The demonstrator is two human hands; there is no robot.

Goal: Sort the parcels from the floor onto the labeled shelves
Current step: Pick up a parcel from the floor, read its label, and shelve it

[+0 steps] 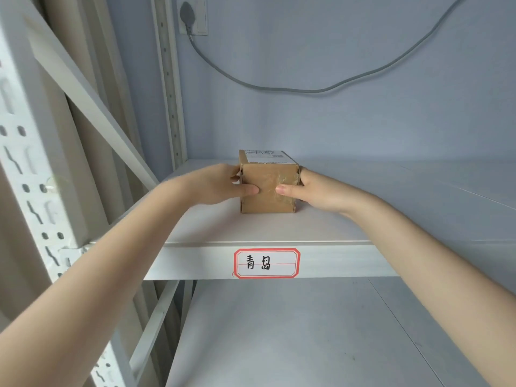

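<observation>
A small brown cardboard parcel [268, 202] with a white shipping label on top rests on a white shelf [321, 227]. My left hand [220, 184] grips its left side, thumb pressed on the front face. My right hand [312, 189] grips its right side, thumb also on the taped front. A red-bordered label [266, 263] with handwritten characters is stuck on the shelf's front edge, just below the parcel.
A lower white shelf [307, 331] lies beneath. A perforated white upright [30, 169] and a diagonal brace [92, 107] stand at the left. A grey cable [307, 90] hangs from a wall socket [192, 16] along the back wall.
</observation>
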